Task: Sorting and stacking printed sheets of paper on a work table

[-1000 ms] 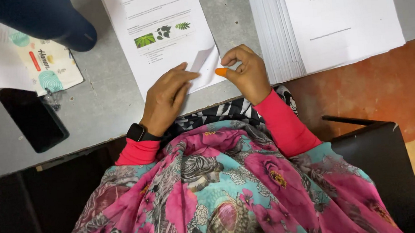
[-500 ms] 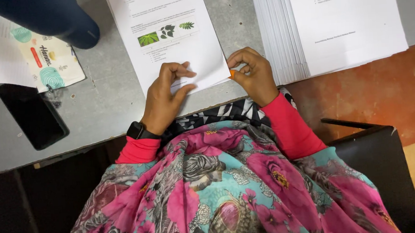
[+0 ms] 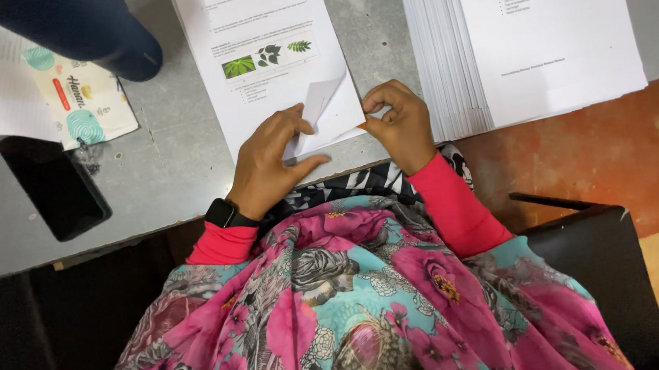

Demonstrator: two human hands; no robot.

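**Operator:** Left hand (image 3: 270, 162) lies flat-fingered on the printed sheet (image 3: 266, 54), thumb spread, fingertips pinning the folded-up lower corner (image 3: 322, 104). It presses rather than grips. Right hand (image 3: 396, 122) is curled nearly closed at the sheet's lower right edge; it appears to pinch the paper between thumb and forefinger, though the contact point is hidden behind the knuckles.

**Inspector:** Location of the sheet?

**Operator:** On the grey table (image 3: 167, 181), directly ahead of the person, between the tall paper stack (image 3: 544, 46) on the right and a small colourful leaflet (image 3: 80, 98) on the left. A dark phone (image 3: 55, 185) lies face-up near the table edge. A dark blue sleeve (image 3: 94, 31) of 1 other person rests at the top left, well apart from both hands.

**Inspector:** Risks from this position?

**Operator:** 3 are judged likely. 1: uneven pressure from the left fingertips could set a crooked crease. 2: a hard pull by the right hand could tear the edge. 3: the sheet overhangs the table edge slightly, so lifting both hands at once could let it slide off toward the lap.
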